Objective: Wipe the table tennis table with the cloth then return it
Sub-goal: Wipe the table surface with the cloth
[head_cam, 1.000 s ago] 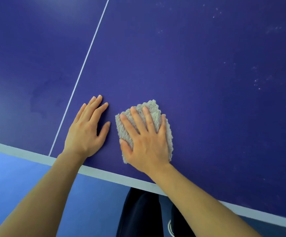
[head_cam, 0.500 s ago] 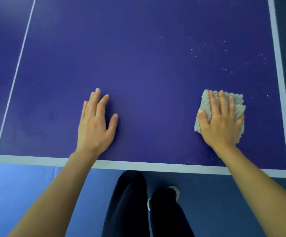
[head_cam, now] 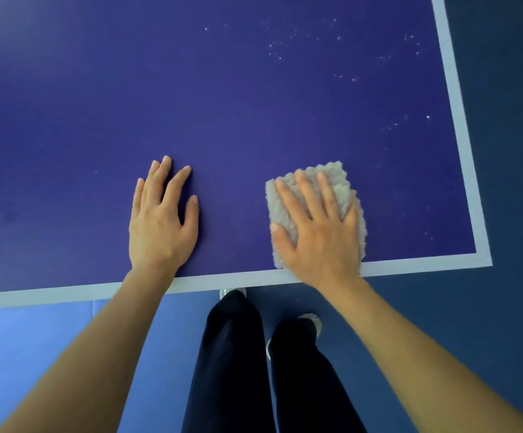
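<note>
Matte dark-blue playing surface [head_cam: 254,104] of a table tennis table, seen from above at its near right corner and edged by a pale painted border line [head_cam: 460,151]. Below the near edge I see a blue floor [head_cam: 35,339], dark trouser legs [head_cam: 229,354] and a light shoe [head_cam: 311,320].

The cloth [head_cam: 338,179] is grey with a nubby, looped pile. It is folded into a rough rectangle whose long axis runs away from me, leaning slightly right. Its near end touches the border line along the near edge.

The right hand [head_cam: 319,235] lies flat on the cloth, fingers straight and spread, pressing it down rather than gripping it. The left hand [head_cam: 160,226] rests palm-down on bare surface to the left, fingers extended. It holds nothing and sits apart from the cloth.

Pale specks [head_cam: 341,78] are scattered beyond the cloth and to its right, toward the side line. That is the relation I take as decisive: the unwiped patch lies forward and rightward of the right hand, which already bears on the cloth, so I judge that hand better placed to push it outward. The left hand looks like a brace.

The soft pile should drag evenly under flat pressure, though I expect a loose fold could roll at the leading edge.
</note>
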